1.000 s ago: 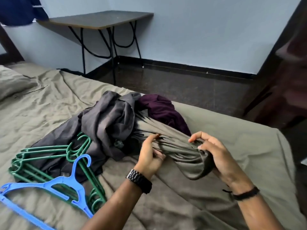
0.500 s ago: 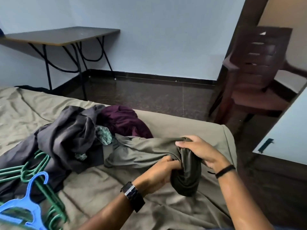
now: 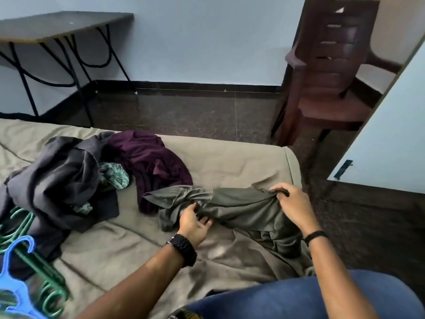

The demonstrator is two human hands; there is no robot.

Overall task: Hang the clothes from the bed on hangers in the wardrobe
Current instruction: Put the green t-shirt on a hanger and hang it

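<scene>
Near the bed's (image 3: 230,157) right edge: right hand (image 3: 291,203), fingers pinching a bunched end of the olive garment (image 3: 241,208); left hand (image 3: 193,223), fingers loosely spread against its twisted middle. Garment's far end touches the purple garment (image 3: 149,162). Hangers (image 3: 34,272) lie well apart, at the left edge. Risk: lifting while twisted probably snarls sleeves or drags the purple piece off.
</scene>
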